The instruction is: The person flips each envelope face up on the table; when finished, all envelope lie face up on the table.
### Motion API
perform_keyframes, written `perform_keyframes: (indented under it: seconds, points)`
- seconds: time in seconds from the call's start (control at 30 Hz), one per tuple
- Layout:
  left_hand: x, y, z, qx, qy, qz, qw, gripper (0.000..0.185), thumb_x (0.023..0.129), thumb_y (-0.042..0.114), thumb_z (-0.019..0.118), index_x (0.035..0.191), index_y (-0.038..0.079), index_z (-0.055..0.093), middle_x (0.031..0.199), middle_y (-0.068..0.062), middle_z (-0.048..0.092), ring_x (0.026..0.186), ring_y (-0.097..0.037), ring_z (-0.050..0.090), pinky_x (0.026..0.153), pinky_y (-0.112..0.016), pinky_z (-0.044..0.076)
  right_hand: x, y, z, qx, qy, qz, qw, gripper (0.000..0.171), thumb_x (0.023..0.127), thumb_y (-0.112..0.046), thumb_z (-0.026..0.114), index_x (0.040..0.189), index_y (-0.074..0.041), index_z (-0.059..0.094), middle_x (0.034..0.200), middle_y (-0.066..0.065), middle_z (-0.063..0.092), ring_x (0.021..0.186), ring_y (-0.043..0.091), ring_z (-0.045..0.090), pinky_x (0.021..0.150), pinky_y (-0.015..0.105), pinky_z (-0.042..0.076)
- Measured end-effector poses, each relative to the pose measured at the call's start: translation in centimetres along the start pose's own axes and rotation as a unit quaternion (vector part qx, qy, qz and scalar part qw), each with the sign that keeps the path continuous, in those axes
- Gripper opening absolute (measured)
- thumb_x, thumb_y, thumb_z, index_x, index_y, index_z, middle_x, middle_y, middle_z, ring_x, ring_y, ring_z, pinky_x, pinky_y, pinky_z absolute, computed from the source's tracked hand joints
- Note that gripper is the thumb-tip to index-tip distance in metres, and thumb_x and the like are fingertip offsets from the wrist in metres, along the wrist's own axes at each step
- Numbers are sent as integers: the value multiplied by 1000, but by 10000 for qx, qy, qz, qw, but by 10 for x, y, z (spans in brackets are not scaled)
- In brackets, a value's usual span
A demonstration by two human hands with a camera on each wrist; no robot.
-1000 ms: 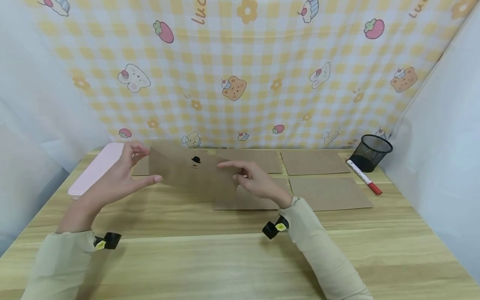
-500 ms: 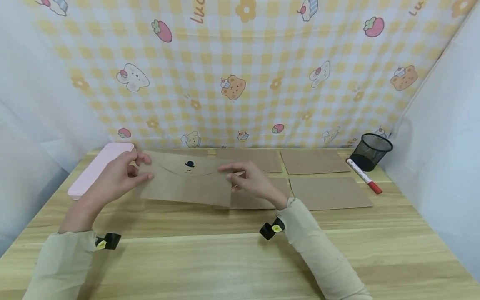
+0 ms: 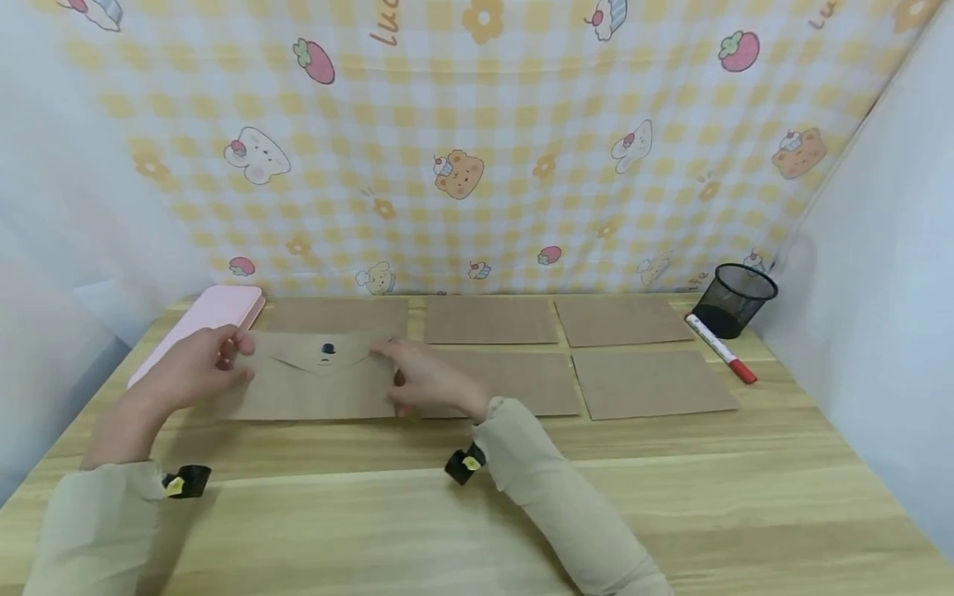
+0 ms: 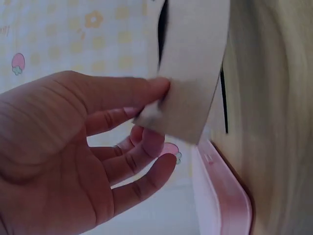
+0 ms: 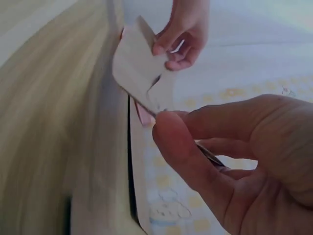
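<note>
A brown paper envelope (image 3: pixel 313 382) with a small black hat seal on its flap sits low over the wooden table (image 3: pixel 477 513), flap side up. My left hand (image 3: pixel 240 358) pinches its left end between thumb and fingers, and the left wrist view shows that pinch on the envelope's edge (image 4: pixel 188 88). My right hand (image 3: pixel 392 374) pinches the right end, where thumb and forefinger close on the envelope (image 5: pixel 139 68). I cannot tell whether the envelope touches the table.
Several more brown envelopes (image 3: pixel 648 382) lie flat in two rows across the back of the table. A pink case (image 3: pixel 201 324) lies at the back left. A black mesh cup (image 3: pixel 738 300) and a red-capped marker (image 3: pixel 721 349) sit at the back right.
Both hands have carried the envelope leftward and down. It went from tilted up over the middle envelopes to nearly flat at the left end of the front row.
</note>
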State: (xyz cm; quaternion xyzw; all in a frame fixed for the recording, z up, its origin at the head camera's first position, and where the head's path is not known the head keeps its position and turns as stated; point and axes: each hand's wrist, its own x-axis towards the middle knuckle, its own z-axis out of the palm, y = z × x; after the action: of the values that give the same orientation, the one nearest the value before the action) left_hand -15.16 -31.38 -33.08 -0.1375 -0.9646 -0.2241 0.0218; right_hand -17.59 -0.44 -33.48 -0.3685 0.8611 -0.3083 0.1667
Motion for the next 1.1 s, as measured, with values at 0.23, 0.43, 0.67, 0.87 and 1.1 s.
perform_keyframes:
  seconds: [0.23, 0.43, 0.67, 0.87, 1.1]
  points:
    - [2, -9, 10, 235, -328, -103, 9991, 25, 70, 2, 71, 87, -10, 56, 73, -11, 56, 68, -24, 49, 65, -41, 42, 17, 1, 20, -441, 167, 469, 9978, 52, 85, 2, 61, 135, -4, 47, 119, 8, 59, 53, 7, 59, 57, 15, 45]
    - [-3, -11, 18, 136, -957, -348, 9947, 45, 68, 12, 78, 94, -15, 54, 87, -25, 59, 86, -41, 52, 76, -54, 41, 20, 4, 30, -1556, 464, 431, 9858, 27, 81, -9, 66, 109, -8, 63, 96, 1, 63, 73, 9, 48, 62, 19, 39]
    - [1, -7, 27, 294, -1037, -320, 9937, 48, 69, 15, 78, 97, -15, 53, 76, -10, 58, 72, -26, 47, 69, -42, 41, 19, 4, 33, -1910, 128, 670, 9792, 21, 81, -26, 70, 96, -12, 64, 75, -4, 54, 63, 11, 46, 53, 24, 38]
    - [1, -2, 29, 367, -1010, -372, 9935, 43, 69, 14, 78, 95, -10, 53, 76, -12, 58, 73, -28, 47, 70, -44, 40, 17, 8, 34, -1765, 28, 826, 9808, 36, 83, -30, 70, 113, -13, 63, 95, -4, 62, 75, 10, 51, 67, 26, 42]
    - [-5, 2, 32, 652, -1120, -662, 9894, 38, 70, 19, 72, 95, -1, 52, 90, -27, 50, 82, -48, 37, 68, -51, 34, 16, 13, 35, -1621, 36, 761, 9838, 44, 82, -33, 72, 120, -15, 61, 113, -3, 62, 91, 10, 55, 80, 25, 43]
